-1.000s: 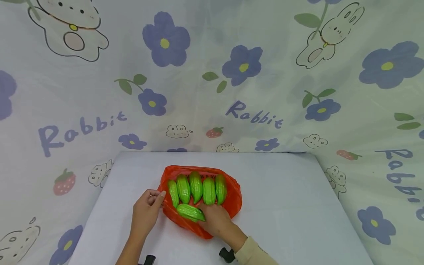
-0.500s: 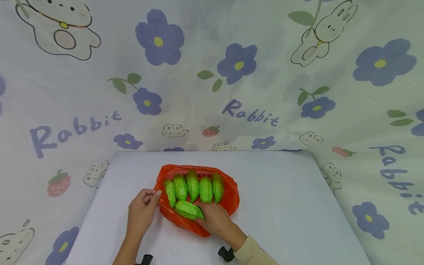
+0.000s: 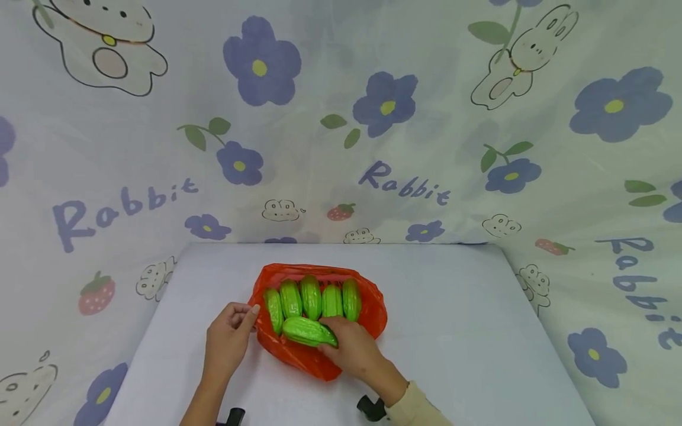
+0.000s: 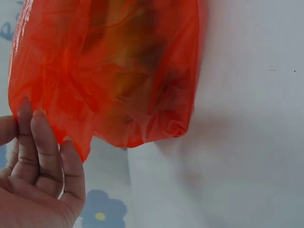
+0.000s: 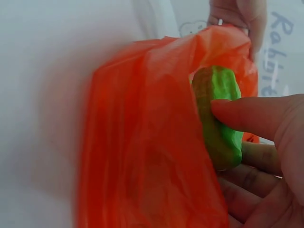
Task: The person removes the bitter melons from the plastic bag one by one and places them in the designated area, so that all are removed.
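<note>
In the head view a red plastic bag [image 3: 306, 358] lies with its mouth wide, and several green cucumbers [image 3: 311, 297] stand side by side along its far inside. My left hand [image 3: 230, 331] pinches the bag's left rim; the left wrist view shows its fingertips [image 4: 45, 135] against the red film. At the bag's near side my right hand [image 3: 354, 348] grips the right end of one more green cucumber [image 3: 306, 331], which lies crosswise in front of the others. Up close in the right wrist view, the thumb presses on this cucumber [image 5: 228, 88], partly covered by bag film.
The bag is on a white table [image 3: 453, 319]. A patterned cloth [image 3: 341, 154] with flowers and rabbits hangs behind and around it. Two dark objects [image 3: 371, 408], partly cut off, show near the wrists at the bottom edge.
My right hand has come up a little and shifted right, with the crosswise cucumber in its grip; more of its fingers show. The left hand keeps its pinch on the rim.
</note>
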`<state>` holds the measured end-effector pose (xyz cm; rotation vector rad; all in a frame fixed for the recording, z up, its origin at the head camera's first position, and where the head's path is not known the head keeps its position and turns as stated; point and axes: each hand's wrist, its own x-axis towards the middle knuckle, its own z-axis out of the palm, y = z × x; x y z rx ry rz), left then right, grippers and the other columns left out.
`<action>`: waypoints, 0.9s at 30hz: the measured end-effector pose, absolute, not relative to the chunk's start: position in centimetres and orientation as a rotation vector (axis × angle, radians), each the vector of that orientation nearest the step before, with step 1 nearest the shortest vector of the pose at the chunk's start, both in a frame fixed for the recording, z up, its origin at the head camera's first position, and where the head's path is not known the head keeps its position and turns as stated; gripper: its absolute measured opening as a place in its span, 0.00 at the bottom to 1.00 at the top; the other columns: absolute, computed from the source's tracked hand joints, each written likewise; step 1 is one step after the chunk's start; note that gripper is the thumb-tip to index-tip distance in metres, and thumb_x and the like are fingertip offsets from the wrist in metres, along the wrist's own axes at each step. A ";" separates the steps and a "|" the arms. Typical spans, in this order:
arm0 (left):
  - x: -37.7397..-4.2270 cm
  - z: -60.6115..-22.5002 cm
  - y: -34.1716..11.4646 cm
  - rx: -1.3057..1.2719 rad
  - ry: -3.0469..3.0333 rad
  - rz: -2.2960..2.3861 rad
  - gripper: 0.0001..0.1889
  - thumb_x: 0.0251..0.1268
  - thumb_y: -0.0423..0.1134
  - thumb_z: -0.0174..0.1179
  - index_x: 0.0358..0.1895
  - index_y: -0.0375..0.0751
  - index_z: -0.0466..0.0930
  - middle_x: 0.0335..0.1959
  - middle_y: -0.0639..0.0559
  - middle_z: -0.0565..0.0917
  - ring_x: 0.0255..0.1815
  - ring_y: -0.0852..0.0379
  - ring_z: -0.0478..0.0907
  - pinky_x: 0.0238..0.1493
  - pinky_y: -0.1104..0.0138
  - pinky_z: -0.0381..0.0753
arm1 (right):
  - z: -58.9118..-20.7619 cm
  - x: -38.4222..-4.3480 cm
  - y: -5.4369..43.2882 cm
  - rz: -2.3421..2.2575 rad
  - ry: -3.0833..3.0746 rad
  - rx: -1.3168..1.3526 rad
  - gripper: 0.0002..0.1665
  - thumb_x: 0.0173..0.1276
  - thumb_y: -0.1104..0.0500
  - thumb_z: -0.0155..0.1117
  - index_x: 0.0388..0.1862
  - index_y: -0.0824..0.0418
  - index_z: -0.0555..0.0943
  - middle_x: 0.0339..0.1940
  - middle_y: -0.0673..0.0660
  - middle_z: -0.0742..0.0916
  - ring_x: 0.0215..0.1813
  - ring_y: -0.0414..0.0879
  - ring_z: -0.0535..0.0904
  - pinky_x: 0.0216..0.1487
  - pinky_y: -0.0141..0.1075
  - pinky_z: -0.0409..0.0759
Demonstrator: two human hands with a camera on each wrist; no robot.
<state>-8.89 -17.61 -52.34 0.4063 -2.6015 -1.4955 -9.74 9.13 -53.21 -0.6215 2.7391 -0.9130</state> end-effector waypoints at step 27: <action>-9.2 -52.1 -18.1 0.382 -2.574 -1.528 0.17 0.79 0.52 0.61 0.50 0.40 0.80 0.33 0.50 0.88 0.39 0.45 0.86 0.34 0.70 0.82 | -51.3 -9.4 11.2 -0.917 2.805 -0.540 0.30 0.69 0.50 0.76 0.66 0.57 0.80 0.60 0.52 0.86 0.60 0.48 0.83 0.61 0.47 0.82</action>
